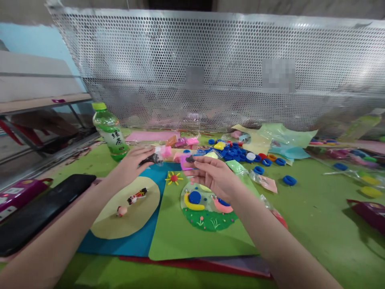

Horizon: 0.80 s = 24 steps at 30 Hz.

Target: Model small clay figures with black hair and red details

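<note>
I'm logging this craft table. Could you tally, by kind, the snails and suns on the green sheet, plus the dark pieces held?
Snails: 2
Sun: 1
Dark pieces: 2, one in the left hand, one in the right hand
Total: 5

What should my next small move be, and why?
Probably set down the dark lump in your left hand: your right hand pinches a separate small dark bit, and shaping that would likely be easier with both hands available.
</note>
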Available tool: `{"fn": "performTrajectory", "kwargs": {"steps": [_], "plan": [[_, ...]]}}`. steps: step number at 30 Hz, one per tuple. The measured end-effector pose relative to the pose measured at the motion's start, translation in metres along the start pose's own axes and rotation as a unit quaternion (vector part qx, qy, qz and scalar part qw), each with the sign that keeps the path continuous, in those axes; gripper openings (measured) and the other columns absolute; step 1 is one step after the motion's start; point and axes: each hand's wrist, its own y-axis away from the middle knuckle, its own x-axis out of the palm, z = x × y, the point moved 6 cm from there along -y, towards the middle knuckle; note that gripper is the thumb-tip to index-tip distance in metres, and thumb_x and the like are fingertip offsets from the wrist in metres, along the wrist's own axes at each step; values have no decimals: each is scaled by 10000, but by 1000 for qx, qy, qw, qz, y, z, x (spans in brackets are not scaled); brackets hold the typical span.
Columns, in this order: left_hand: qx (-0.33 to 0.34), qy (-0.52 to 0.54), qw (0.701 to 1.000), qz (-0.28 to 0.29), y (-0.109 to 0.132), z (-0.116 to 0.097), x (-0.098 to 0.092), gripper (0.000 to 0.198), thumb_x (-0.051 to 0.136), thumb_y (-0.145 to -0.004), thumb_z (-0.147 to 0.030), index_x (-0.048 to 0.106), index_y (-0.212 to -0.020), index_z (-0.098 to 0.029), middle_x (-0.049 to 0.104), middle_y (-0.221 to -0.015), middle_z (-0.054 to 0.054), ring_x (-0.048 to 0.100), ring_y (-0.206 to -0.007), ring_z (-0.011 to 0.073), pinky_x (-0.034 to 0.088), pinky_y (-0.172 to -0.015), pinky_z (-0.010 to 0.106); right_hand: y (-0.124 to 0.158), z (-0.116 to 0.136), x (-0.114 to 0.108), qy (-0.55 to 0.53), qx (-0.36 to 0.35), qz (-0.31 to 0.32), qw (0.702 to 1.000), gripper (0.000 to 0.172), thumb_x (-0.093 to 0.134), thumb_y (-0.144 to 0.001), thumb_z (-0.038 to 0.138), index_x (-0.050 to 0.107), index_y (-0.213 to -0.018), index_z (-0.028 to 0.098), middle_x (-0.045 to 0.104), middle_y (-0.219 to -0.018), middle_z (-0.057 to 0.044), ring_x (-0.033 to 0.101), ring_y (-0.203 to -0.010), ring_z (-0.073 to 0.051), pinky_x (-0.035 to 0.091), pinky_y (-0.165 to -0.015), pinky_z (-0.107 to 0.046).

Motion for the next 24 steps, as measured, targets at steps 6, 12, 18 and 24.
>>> {"fn": "performTrajectory", "kwargs": {"steps": [6,12,18,24], "plan": [[8,-54,998,-16,2,-2,8,436,612,-900,-369,520,-1287,-189,505,-1372,118,511,-1234,304,444,-1012,561,-3,-11,-3,-2,16,-20,1000,280,601,-937,323,589,-1161,156,631,-1119,-71,645,-912,-191,567,-771,-379],[171,-30,982,-75,30,-71,-30,412,499,-941,-493,570,-1241,-219,619,-1256,79,539,-1217,258,430,-1031,494,-5,-15,-2,31,25,2,999,286,603,-936,320,585,-1171,159,627,-1131,-73,645,-916,-192,568,-771,-381],[228,-57,966,-110,51,-120,-37,475,468,-944,-505,504,-1342,-249,637,-1303,57,571,-1212,241,433,-1007,416,4,-18,23,52,20,72,996,287,586,-945,350,595,-1154,153,636,-1121,-74,647,-925,-196,561,-794,-396],[220,-56,963,-145,64,-131,-39,336,410,-997,-382,631,-1183,-212,716,-1179,52,655,-1125,219,494,-927,388,16,-18,42,63,-18,133,989,270,595,-938,358,620,-1116,156,647,-1124,-73,642,-970,-206,537,-858,-426]]}}
